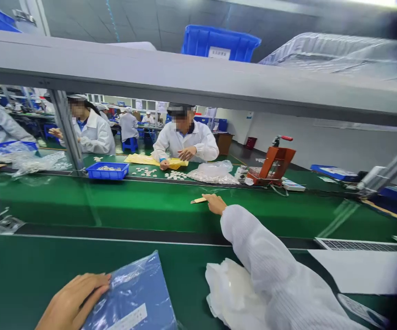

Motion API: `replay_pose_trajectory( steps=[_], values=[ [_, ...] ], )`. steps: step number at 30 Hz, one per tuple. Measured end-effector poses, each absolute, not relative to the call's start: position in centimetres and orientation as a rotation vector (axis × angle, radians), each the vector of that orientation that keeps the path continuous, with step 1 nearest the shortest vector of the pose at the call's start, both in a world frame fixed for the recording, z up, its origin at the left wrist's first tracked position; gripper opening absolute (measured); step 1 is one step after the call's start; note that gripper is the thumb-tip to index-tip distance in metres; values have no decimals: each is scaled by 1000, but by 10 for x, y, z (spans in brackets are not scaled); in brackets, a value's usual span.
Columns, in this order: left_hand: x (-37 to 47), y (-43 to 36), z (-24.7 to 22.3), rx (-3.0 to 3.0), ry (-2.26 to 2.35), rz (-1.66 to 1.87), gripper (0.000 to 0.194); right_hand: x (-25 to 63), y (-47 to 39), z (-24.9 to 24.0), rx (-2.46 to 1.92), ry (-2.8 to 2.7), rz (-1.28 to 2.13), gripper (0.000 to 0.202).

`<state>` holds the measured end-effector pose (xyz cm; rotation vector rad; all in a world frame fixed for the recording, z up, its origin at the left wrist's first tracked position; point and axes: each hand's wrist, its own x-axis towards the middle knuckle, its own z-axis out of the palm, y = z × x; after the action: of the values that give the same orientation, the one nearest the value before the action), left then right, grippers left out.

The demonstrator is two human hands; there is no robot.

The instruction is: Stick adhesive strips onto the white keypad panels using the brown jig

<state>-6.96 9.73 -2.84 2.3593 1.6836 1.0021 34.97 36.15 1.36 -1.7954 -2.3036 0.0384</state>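
Low in the head view, my left hand [78, 295] is at the left edge of a blue flat package [138, 284] in clear plastic with a white label. Its fingers are together and grip the package edge. My right hand [215, 203] reaches out over the green conveyor belt [157, 201]. Its fingers are closed on a thin tan stick-like tool [198, 200] with a darker tip, which points left just above or on the belt; I cannot tell whether it touches. Under my right sleeve lies a crumpled white bag [231, 291].
Across the belt, a co-worker [186, 137] handles small white pieces [176, 175] beside a full plastic bag [215, 173]. A blue tray [107, 171] and an orange press [272, 165] stand there. A shelf beam [198, 80] crosses above. White paper [363, 270] lies right.
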Motion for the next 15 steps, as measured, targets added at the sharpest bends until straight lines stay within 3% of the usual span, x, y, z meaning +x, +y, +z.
replay_pose_trajectory(
  steps=[6,15],
  values=[
    [-51,102,2,2087,1735,961,29,323,380,5,-1875,-2366,216,31],
    [-43,124,0,1914,1780,1047,25,309,343,33,-1655,-2351,795,22]
  ],
)
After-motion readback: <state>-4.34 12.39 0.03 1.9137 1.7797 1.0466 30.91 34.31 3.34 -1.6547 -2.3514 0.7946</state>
